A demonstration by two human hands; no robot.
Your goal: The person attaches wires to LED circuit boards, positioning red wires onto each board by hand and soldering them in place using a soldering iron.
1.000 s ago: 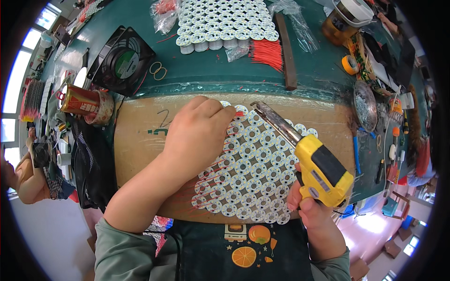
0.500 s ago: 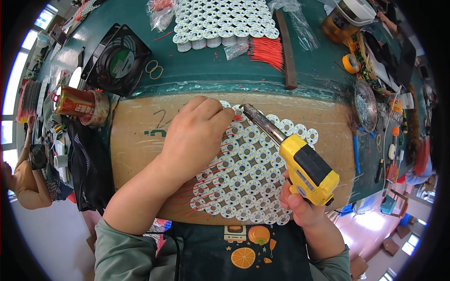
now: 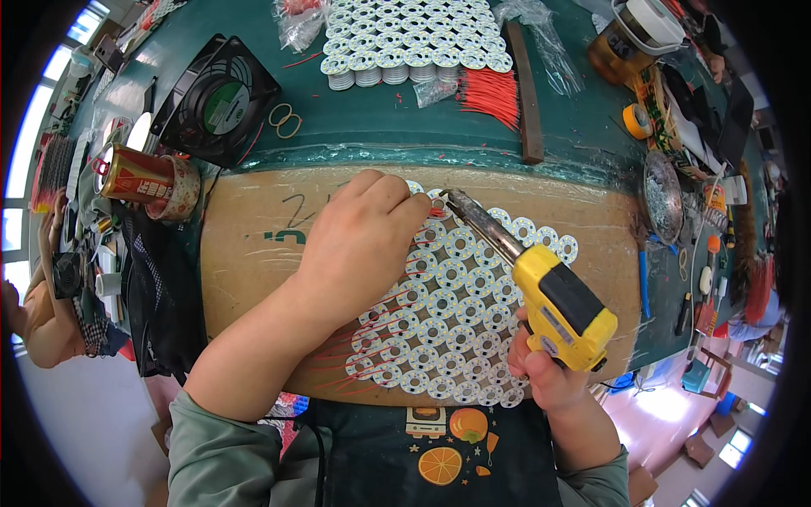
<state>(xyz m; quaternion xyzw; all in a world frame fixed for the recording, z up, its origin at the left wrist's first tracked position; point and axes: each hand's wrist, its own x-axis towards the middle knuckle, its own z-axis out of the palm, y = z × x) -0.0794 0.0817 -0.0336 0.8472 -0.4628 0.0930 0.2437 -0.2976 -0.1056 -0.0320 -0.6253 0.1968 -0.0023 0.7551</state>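
Observation:
A sheet of round white LED boards (image 3: 452, 271), each with a hole in the middle, lies on a brown board (image 3: 253, 198). My left hand (image 3: 367, 232) is closed over the upper left of the sheet, pinching a short bunch of red wires (image 3: 437, 213) at a far board; its fingertips are partly hidden. In my right hand (image 3: 545, 372) is a yellow and black soldering gun (image 3: 562, 308). The gun's dark tip meets or nearly meets the same far board, beside my left fingers. Thin red wires (image 3: 359, 348) stick out from the boards along the left side.
Stacked LED boards (image 3: 414, 42) and a bundle of red wires (image 3: 488, 97) lie at the back, beside a dark bar (image 3: 525, 93). A black fan (image 3: 215, 101) and a can (image 3: 135, 173) stand left. To the right are a metal dish (image 3: 663, 198) and a tub (image 3: 629, 42).
The whole view has shifted slightly, so things sit a little further right. Both hands and the soldering gun keep nearly the same place over the boards.

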